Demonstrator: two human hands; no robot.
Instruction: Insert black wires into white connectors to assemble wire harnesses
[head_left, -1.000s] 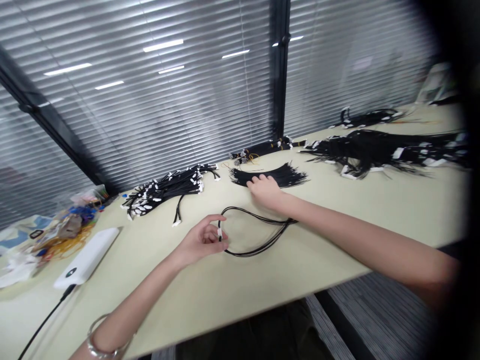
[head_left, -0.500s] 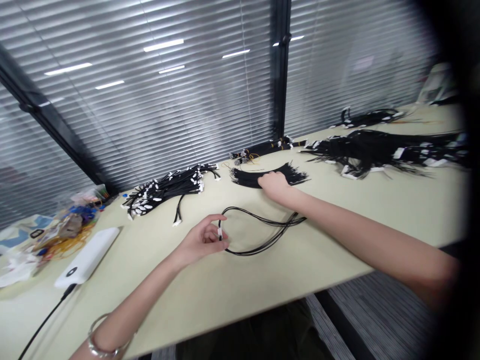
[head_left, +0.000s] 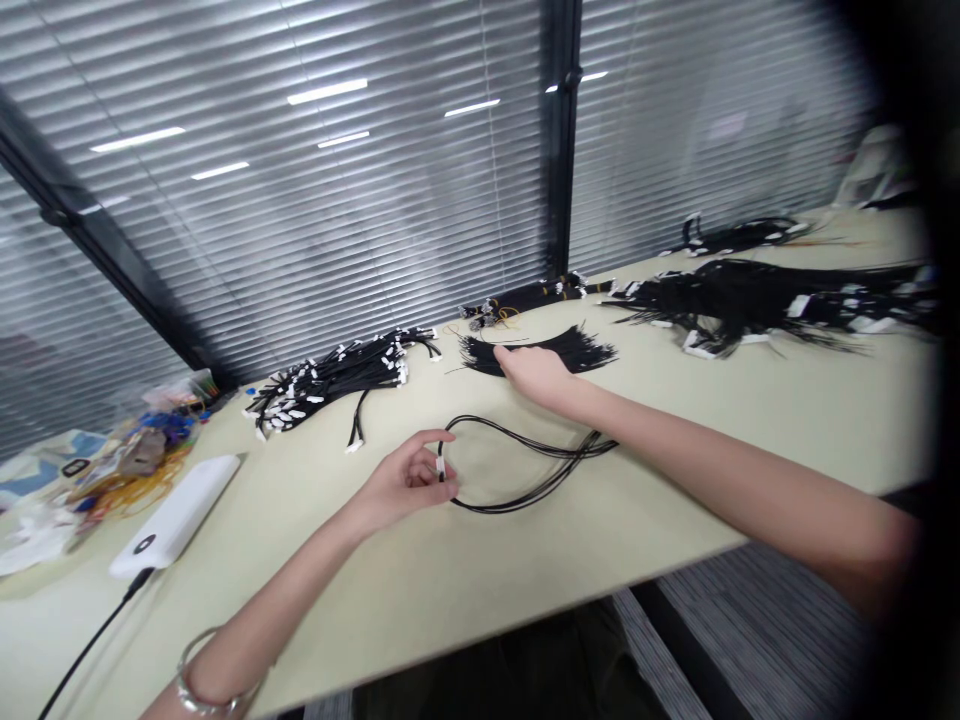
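My left hand [head_left: 411, 474] is closed in a pinch on a looped black wire harness, at its small white connector [head_left: 440, 465]. The thin black wires [head_left: 517, 502] of this harness curve over the table to the right, where the ends pass beneath my right forearm. At the near side of a flat bundle of loose black wires [head_left: 577, 350], my right hand [head_left: 536, 375] rests with its fingers pressed together. Its fingertips are partly hidden, so what they pinch cannot be made out.
A pile of black cables with white connectors [head_left: 330, 380] lies left of the bundle. More black cables [head_left: 750, 300] spread at the right. Tied wire bundles [head_left: 525, 297] sit by the blinds. A white power bank [head_left: 176, 515] and assorted plastic bags [head_left: 150, 440] occupy the left side.
My right hand has shifted a little left and toward me along the loose wire bundle. My left hand stays on the looped harness, which has barely moved.
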